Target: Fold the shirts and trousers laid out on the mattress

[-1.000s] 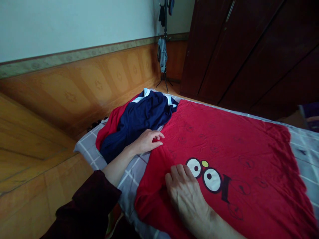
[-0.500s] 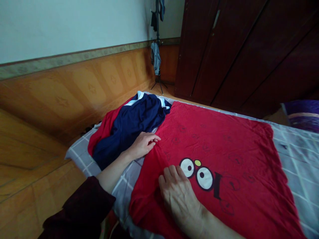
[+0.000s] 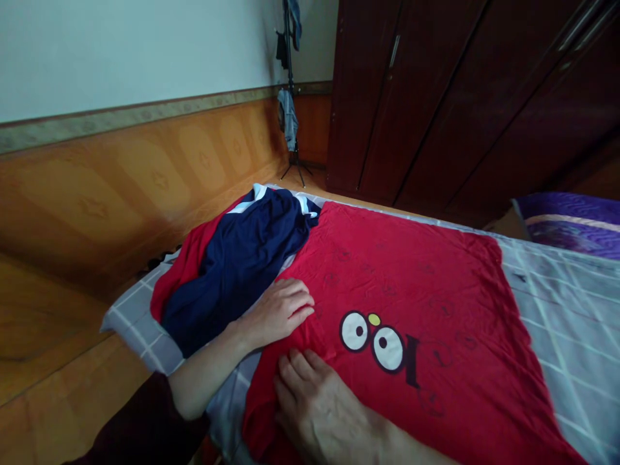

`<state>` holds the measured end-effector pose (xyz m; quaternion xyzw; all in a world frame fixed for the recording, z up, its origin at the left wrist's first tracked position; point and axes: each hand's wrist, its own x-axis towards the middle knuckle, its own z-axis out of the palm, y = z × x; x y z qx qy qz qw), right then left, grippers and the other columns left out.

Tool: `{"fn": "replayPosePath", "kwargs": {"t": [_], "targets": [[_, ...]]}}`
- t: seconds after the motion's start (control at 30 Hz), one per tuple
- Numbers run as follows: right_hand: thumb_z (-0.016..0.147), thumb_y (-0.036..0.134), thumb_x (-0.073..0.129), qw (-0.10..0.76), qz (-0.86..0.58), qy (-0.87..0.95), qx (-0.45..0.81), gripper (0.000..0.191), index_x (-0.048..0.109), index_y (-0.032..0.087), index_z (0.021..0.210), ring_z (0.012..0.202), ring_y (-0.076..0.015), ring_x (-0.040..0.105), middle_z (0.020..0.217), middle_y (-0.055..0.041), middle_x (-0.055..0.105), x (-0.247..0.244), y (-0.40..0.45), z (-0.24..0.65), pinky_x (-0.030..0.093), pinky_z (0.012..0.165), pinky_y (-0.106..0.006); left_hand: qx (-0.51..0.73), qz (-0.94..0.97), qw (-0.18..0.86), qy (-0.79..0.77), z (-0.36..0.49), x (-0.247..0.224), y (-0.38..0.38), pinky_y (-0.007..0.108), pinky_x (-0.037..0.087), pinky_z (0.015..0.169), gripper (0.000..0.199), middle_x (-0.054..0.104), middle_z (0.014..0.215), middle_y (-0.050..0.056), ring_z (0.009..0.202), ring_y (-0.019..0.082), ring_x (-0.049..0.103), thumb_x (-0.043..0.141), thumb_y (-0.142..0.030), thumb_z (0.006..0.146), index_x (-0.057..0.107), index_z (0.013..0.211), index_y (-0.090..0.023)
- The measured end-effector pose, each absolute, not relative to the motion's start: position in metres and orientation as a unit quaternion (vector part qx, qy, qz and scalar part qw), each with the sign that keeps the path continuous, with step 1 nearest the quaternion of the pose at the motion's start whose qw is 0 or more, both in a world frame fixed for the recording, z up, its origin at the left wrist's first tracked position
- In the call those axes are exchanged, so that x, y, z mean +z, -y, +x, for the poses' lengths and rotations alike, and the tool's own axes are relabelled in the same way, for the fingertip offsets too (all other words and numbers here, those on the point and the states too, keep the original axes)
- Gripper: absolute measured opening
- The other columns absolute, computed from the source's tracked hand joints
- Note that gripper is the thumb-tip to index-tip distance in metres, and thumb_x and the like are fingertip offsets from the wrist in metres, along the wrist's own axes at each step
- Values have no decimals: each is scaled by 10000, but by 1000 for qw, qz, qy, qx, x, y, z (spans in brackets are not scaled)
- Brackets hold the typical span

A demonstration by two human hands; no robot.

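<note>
A red printed shirt (image 3: 387, 258) lies spread flat on the bed, with a cartoon pair of eyes (image 3: 372, 340) on its front. My left hand (image 3: 283, 310) rests palm down at the shirt's left edge, fingers loosely stretched over the fabric. Just nearer to me, my right hand (image 3: 320, 403) lies on the shirt, knuckles raised and fingers slightly bent and apart; its thumb is hard to make out. Left of the shirt, a navy garment (image 3: 242, 258) with white trim is heaped over red fabric (image 3: 186, 265).
Grey checked bedding (image 3: 557, 310) covers the bed. Orange wood panelling (image 3: 169, 168) runs along the left wall. A dark red wardrobe (image 3: 411, 97) stands beyond the bed. Clothes hang on a black coat stand (image 3: 290, 71) in the corner. Purple wrapped bedding (image 3: 571, 223) is at the right.
My right hand has slid left and nearer across the shirt, its fingers less curled. My left hand has moved slightly nearer, onto the shirt's edge. The view has turned a little right.
</note>
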<state>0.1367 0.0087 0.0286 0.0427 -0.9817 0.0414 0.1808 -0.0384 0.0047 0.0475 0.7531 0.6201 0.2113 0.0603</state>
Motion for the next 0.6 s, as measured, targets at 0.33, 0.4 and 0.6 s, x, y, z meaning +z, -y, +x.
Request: {"fn": "replayPosePath", "kwargs": {"t": [0.33,0.4,0.6], "targets": [[917,244,441,182,94,979,2,226,608,141,806,744,-189,524,834,-60,619,29,-13,138,405,640,-354,87,779,-4,-621,-37,7,2,464,303,1070,614,328,1485,112,1354,279,306,480,-428,859,327,1415,-215],[893,186,434,157,90,983,-19,218,622,167,785,728,-178,531,820,-42,637,44,-15,144,412,654,-357,81,795,-48,-599,-43,-8,3,466,267,1093,688,256,1521,109,1382,278,257,462,-451,865,225,1466,-215],[875,337,482,125,-159,979,27,221,634,177,883,750,-167,559,854,-29,654,104,-44,217,443,651,-295,120,838,-110,-521,-41,-8,6,513,318,1057,788,353,1469,151,1339,326,335,466,-559,859,162,1483,-185]]}}
